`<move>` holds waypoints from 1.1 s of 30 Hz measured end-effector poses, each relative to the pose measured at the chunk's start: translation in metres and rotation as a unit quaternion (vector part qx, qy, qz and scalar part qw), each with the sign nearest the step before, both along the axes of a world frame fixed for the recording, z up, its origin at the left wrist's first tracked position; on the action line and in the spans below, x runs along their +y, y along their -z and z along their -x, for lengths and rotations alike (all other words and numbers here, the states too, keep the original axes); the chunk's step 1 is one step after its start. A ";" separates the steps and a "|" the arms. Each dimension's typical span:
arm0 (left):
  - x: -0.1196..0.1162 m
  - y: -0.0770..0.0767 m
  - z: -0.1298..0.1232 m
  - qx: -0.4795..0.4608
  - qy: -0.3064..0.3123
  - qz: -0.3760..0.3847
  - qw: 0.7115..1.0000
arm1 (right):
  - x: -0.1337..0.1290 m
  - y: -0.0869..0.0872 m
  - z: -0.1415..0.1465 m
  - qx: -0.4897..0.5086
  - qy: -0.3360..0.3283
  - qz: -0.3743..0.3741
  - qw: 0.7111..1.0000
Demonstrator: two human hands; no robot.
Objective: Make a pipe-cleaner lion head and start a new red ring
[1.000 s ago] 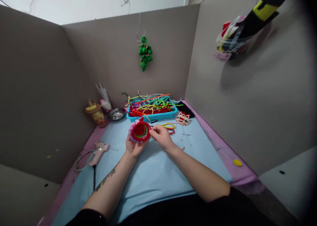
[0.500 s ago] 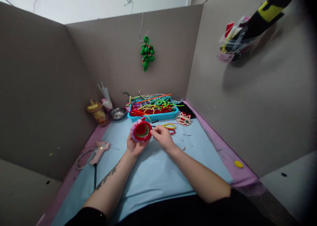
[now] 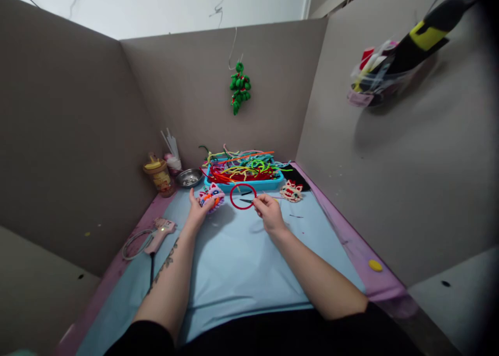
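Note:
My left hand (image 3: 199, 210) grips a purple lion-dance head (image 3: 212, 197) made of fuzzy pipe cleaner, with orange and blue details; its decorated side faces up. Pinched between the fingertips of my right hand (image 3: 268, 210) is a red pipe-cleaner ring (image 3: 231, 202), held apart from the head over the table. Scissors (image 3: 245, 200) lie behind the ring, their blades seen through it and their handles mostly hidden by my right hand. A cream and red lion-dance head (image 3: 291, 190) rests to the right of that hand.
A blue tray (image 3: 249, 185) of colourful pipe cleaners stands at the back. Left of it are a metal bowl (image 3: 189, 178), a lidded cup (image 3: 159, 176) and a pink glue gun (image 3: 160, 234) with its cord. A yellow disc (image 3: 375, 265) lies near the right edge. Grey partitions enclose the table.
The red ring has come away from the purple head and is now in my right hand. My left hand has turned the head over and moved left; my right hand has moved right.

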State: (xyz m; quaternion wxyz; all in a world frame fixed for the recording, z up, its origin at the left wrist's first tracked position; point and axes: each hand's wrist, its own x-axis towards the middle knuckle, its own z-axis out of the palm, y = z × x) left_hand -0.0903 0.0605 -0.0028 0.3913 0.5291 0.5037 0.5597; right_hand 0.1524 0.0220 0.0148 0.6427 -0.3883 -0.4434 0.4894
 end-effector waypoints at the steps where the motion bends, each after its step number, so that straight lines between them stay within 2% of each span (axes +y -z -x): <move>1: 0.001 0.001 0.001 0.028 -0.013 -0.008 0.999 | 0.001 0.002 0.000 -0.006 -0.002 -0.003 1.000; 5: 0.000 0.004 0.004 0.093 -0.023 -0.031 0.995 | 0.001 0.008 0.002 -0.031 -0.011 -0.011 0.999; 9: -0.001 0.006 0.007 0.082 -0.006 -0.016 0.996 | 0.000 0.009 0.003 -0.042 -0.024 -0.002 0.999; 12: -0.004 0.001 0.010 0.080 0.009 0.007 0.997 | 0.000 0.009 0.002 -0.061 -0.027 0.002 0.998; 14: -0.009 -0.007 0.008 0.085 -0.011 -0.027 0.996 | 0.000 0.009 0.002 -0.078 -0.023 0.001 0.997; 17: -0.020 -0.021 -0.005 0.104 -0.065 -0.128 0.984 | 0.000 0.010 0.002 -0.120 -0.014 -0.013 0.993; 18: -0.024 -0.023 -0.011 0.108 -0.053 -0.131 0.984 | 0.000 0.010 0.002 -0.137 -0.012 -0.022 0.990; 20: -0.030 -0.024 -0.025 0.108 0.016 -0.082 0.991 | 0.000 0.012 0.003 -0.171 -0.010 -0.039 0.984; 23: -0.034 -0.018 -0.042 0.081 0.062 -0.021 0.995 | 0.001 0.014 0.005 -0.209 -0.009 -0.049 0.977; 28: -0.033 -0.013 -0.049 0.084 0.084 0.031 0.992 | 0.005 0.017 0.007 -0.218 -0.015 -0.017 0.976; 33: -0.032 -0.012 -0.049 0.100 0.087 0.031 0.991 | 0.008 0.020 0.006 -0.201 -0.029 -0.026 0.979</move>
